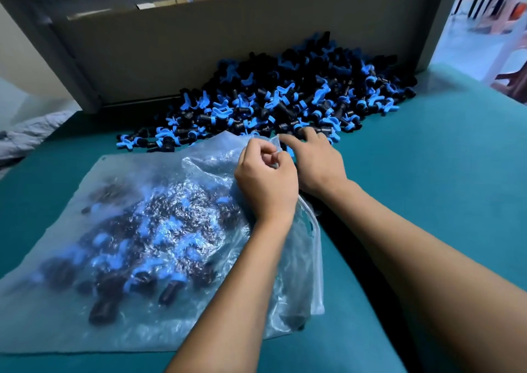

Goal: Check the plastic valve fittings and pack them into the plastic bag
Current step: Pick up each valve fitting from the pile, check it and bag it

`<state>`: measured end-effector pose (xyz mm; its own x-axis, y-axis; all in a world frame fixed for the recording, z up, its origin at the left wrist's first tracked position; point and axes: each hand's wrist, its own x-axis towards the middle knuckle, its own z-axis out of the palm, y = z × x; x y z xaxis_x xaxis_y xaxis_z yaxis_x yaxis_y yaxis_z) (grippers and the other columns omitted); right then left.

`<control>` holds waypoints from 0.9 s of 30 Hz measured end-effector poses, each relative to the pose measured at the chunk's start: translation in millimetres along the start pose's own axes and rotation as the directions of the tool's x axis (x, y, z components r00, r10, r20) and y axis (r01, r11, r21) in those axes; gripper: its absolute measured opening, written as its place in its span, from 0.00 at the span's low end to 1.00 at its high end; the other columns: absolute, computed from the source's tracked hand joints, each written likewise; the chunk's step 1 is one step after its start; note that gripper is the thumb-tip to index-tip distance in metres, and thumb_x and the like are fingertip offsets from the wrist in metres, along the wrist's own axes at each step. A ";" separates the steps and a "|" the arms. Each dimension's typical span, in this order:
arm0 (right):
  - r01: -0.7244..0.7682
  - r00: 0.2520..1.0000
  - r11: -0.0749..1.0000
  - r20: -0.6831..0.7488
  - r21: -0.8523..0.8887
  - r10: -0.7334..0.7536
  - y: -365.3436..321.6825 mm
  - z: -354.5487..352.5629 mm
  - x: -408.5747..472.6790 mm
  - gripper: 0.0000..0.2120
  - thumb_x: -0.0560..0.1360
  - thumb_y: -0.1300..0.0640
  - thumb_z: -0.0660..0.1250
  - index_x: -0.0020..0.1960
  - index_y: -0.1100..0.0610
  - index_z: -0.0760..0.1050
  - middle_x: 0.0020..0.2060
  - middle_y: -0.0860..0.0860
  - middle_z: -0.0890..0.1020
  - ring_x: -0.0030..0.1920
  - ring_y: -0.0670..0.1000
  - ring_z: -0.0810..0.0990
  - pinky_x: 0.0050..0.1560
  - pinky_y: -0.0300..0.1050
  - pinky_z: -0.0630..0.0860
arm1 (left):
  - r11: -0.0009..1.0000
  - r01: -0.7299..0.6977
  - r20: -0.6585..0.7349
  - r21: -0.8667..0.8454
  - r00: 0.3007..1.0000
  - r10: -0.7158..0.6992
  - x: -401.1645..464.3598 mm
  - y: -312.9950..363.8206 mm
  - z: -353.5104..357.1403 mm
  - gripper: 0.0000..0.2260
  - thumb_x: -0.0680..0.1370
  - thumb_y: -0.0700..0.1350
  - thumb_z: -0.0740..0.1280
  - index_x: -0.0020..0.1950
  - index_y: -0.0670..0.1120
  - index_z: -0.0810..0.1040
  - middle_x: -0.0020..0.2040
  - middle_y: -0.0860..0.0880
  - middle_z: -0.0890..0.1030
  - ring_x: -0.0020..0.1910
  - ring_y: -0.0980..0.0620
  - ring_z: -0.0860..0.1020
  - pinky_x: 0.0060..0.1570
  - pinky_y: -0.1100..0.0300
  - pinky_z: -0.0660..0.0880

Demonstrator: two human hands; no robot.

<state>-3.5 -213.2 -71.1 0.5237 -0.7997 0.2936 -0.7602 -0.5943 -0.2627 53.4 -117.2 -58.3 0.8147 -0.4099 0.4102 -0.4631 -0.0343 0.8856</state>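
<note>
Head view shows me two bare arms reaching out over a teal table (427, 173). Under and to the left of the left hand (266, 181) lies a clear plastic bag (119, 315), already holding lots of black and blue valve fittings. I see the left hand curl its fingers and pinch the bag's top edge. Just to its right, touching it, the right hand (316, 161) lies with fingers spread on the near edge of the pile of valve fittings (285, 93). I cannot tell if it holds one. Past both hands, the pile leans on a grey board (199, 50).
</note>
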 end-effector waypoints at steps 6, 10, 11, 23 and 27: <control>-0.061 0.998 0.995 -0.023 0.077 0.063 1.4 -5.8 3.1 0.21 0.75 0.44 0.69 0.64 0.51 0.71 0.55 0.56 0.75 0.59 0.61 0.73 0.47 0.52 0.75 | 1.000 -0.004 0.018 0.009 1.000 0.004 0.9 -6.6 0.0 0.04 0.72 0.40 0.68 0.39 0.48 0.76 0.35 0.52 0.80 0.38 0.49 0.79 0.40 0.50 0.77; -0.154 0.979 0.976 -0.112 0.156 0.172 12.9 -9.9 -6.3 0.22 0.69 0.45 0.70 0.61 0.51 0.75 0.54 0.55 0.78 0.55 0.59 0.77 0.50 0.50 0.77 | 0.992 0.013 0.122 0.122 0.992 -0.028 2.6 -14.3 2.6 0.03 0.72 0.43 0.68 0.40 0.49 0.77 0.34 0.53 0.80 0.38 0.50 0.79 0.36 0.55 0.74; -0.150 0.967 0.962 -0.169 0.228 0.191 15.9 -11.2 -10.3 0.21 0.69 0.46 0.70 0.60 0.51 0.76 0.53 0.55 0.78 0.54 0.58 0.77 0.51 0.49 0.77 | 0.987 0.010 0.173 0.161 0.984 -0.038 2.9 -16.2 3.6 0.02 0.72 0.43 0.69 0.41 0.49 0.78 0.34 0.54 0.80 0.38 0.50 0.79 0.36 0.56 0.73; -0.168 0.983 0.007 0.167 0.986 0.075 40.6 -26.0 -39.8 0.17 0.61 0.67 0.57 0.35 0.58 0.83 0.60 0.52 0.84 0.53 0.59 0.79 0.47 0.50 0.73 | 0.860 0.404 0.519 -0.311 0.831 -0.202 4.5 -11.0 10.2 0.05 0.80 0.47 0.72 0.52 0.47 0.82 0.42 0.44 0.86 0.38 0.43 0.86 0.36 0.50 0.82; -0.174 0.965 -0.079 0.186 0.982 0.186 38.8 -23.0 -39.7 0.16 0.73 0.72 0.57 0.48 0.62 0.81 0.55 0.61 0.83 0.48 0.62 0.79 0.49 0.61 0.79 | 0.757 0.527 0.556 -0.387 0.788 -0.264 9.0 -14.1 5.9 0.06 0.77 0.39 0.75 0.50 0.43 0.79 0.40 0.41 0.86 0.36 0.45 0.85 0.33 0.57 0.81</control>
<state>-62.6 -202.6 -71.8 0.4358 -0.8978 0.0633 0.3458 0.1021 -0.9327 65.2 -125.8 -68.4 0.5705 -0.8206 -0.0318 0.2133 0.1106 0.9707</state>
